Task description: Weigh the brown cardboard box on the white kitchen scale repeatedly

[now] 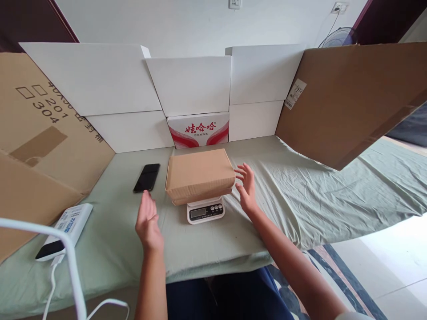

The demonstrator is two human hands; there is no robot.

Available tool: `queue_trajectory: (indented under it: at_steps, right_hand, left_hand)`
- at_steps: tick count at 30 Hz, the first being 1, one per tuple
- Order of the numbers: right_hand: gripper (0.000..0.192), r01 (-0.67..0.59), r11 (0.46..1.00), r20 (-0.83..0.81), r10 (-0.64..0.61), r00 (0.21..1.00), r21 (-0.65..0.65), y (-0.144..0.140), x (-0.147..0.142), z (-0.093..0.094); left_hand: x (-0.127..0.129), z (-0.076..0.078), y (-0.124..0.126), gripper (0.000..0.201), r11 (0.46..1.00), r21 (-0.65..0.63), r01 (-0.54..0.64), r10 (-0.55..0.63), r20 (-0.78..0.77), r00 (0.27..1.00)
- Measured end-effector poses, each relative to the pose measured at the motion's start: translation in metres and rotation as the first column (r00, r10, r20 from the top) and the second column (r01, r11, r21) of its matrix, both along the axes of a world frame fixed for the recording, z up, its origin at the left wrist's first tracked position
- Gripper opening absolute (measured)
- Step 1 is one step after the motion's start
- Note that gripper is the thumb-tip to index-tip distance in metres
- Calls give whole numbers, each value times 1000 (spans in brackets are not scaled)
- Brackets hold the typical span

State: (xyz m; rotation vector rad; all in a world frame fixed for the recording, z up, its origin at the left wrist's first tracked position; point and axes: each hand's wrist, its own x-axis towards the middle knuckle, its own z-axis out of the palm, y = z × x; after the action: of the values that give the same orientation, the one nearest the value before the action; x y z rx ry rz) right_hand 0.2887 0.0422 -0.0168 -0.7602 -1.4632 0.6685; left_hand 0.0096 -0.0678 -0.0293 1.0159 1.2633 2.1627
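Note:
A closed brown cardboard box (pixel 200 173) rests on a small white digital kitchen scale (pixel 206 212), whose display and buttons stick out in front of it. The rest of the scale is hidden under the box. My right hand (pixel 246 186) is beside the box's right end, fingers apart; whether a fingertip touches the cardboard I cannot tell. To the left, my left hand (pixel 148 221) is held upright with its fingers stretched out, away from the box and holding nothing. Just beyond its fingertips lies a black smartphone (pixel 147 178).
Green cloth (pixel 213 258) covers the surface. White boxes (pixel 188 84) and a red-and-white carton (pixel 200 130) line the back. Large cardboard panels stand left (pixel 43 133) and right (pixel 350 98). A white power bank (pixel 65 231) with a cable lies front left, near a white curved tube (pixel 71 258).

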Motion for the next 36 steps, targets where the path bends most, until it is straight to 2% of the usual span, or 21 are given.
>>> queue_trajectory:
  at_steps: [4,8,13,19,25,36]
  right_hand:
    - [53,66,997,-62,-68,996,-40,3,3,2]
    - [39,37,998,-33,-39,999,-45,2,0,3]
    - [37,17,998,-8,-18,1000,-64,-1,-2,5]
    - [44,-41,993,21,43,999,-109,-1,-2,4]
    - [62,-107,980,17,111,994,-166,-2,-4,5]
    - [69,-182,972,74,195,978,-152,-9,-10,4]
  left_hand:
    - [-2,3,1,78,999,-30,-15,16,36,999]
    - [1,0,2,76,995,-88,49,-48,15,999]
    - [4,0,3,76,984,-148,99,-99,6,995]
    - [5,-3,4,68,973,-186,140,-138,27,990]
    - [5,-6,3,64,964,-193,182,-182,19,983]
    - [2,-20,1,71,934,-290,209,-222,-14,975]
